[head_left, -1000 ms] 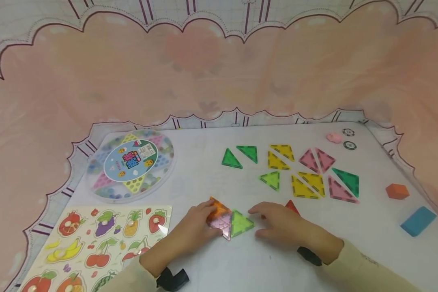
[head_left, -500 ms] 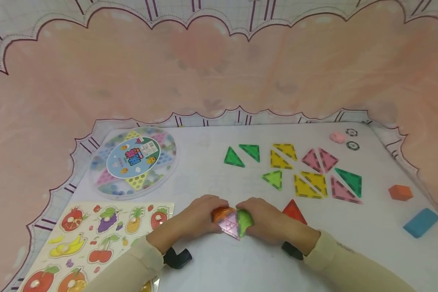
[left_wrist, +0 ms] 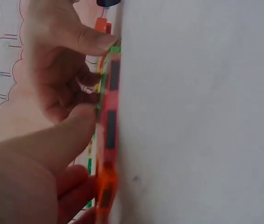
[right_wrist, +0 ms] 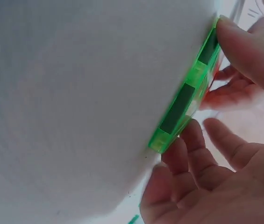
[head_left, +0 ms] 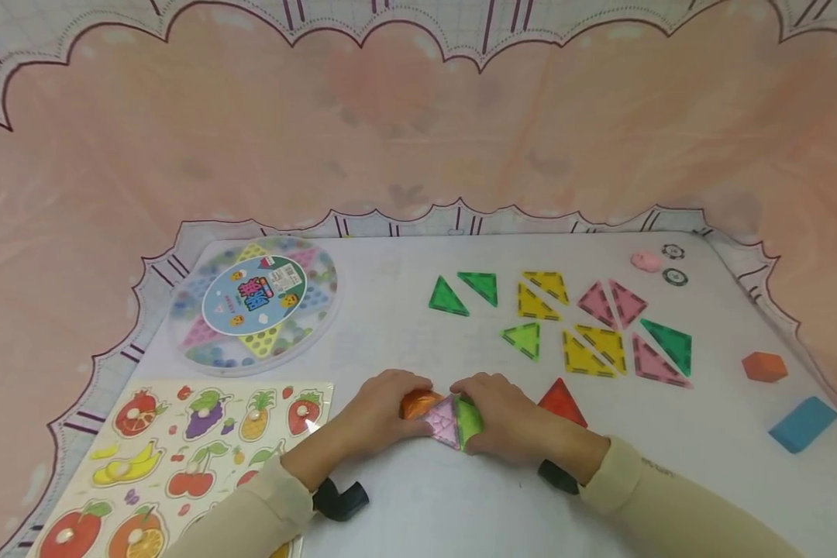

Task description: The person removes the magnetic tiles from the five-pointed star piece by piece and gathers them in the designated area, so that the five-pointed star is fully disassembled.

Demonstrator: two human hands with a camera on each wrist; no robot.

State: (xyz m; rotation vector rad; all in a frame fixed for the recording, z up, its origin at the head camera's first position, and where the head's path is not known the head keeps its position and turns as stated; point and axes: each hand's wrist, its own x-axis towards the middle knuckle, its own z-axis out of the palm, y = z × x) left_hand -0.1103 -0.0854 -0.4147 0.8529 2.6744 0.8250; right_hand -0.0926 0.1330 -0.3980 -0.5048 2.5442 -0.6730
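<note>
Three triangular magnetic tiles lie edge to edge near the front middle of the table. The orange tile (head_left: 417,404) is partly hidden under the fingers of my left hand (head_left: 384,403). That hand pinches the orange tile and the pink tile (head_left: 442,423), its thumb against the pink one. From the other side, my right hand (head_left: 498,415) pinches the light green tile (head_left: 469,422) between thumb and fingers. In the right wrist view the edge of the light green tile (right_wrist: 178,109) shows dark magnet strips. A red triangular tile (head_left: 561,401) lies just behind the right forearm.
Green, yellow, pink and light green tiles (head_left: 521,339) lie spread at the back right. A fruit puzzle board (head_left: 233,403) and a round game box (head_left: 258,298) stand left. An orange block (head_left: 764,366), a blue block (head_left: 804,424) and a pink figure (head_left: 645,261) lie right.
My right hand has moved left and taken hold of the light green tile. My left hand has stayed at the orange and pink tiles, which have tilted slightly.
</note>
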